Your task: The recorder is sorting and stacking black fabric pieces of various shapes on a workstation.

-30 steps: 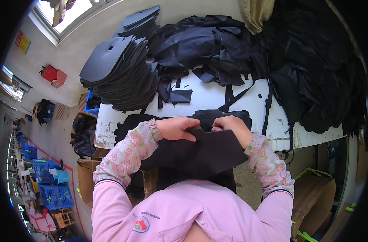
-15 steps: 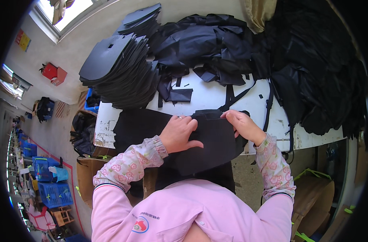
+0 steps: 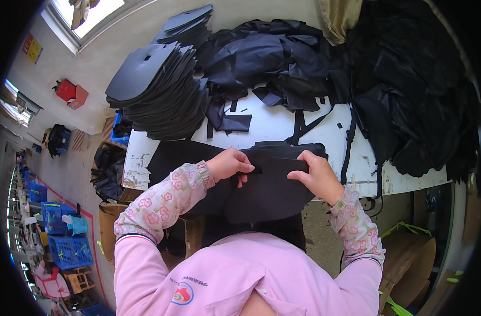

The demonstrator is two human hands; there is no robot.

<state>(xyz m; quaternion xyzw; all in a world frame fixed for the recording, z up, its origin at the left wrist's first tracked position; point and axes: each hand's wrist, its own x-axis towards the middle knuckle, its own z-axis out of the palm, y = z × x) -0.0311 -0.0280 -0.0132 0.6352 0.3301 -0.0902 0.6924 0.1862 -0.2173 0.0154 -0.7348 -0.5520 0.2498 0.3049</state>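
A flat black panel (image 3: 267,197) with rounded lower corners hangs over the near edge of the white table (image 3: 275,124). My left hand (image 3: 230,166) pinches its upper left part beside a small dark slot. On the upper right edge, my right hand (image 3: 320,178) grips the same panel, thumb in front and fingers behind. Under and behind it lie more black fabric pieces (image 3: 177,158) at the table's front. Whether the panel is joined to them cannot be made out.
A tall stack of black panels (image 3: 140,71) stands at the table's left. Black fabric heaps (image 3: 267,52) fill the back, and a larger heap (image 3: 409,89) hangs down at the right. Loose straps (image 3: 351,142) lie nearby. Cardboard boxes (image 3: 409,258) stand below.
The panel's upper edge has come down toward me, away from the pieces behind it. My left hand has gone from thumb outstretched to a pinch; my right hand has shifted slightly nearer.
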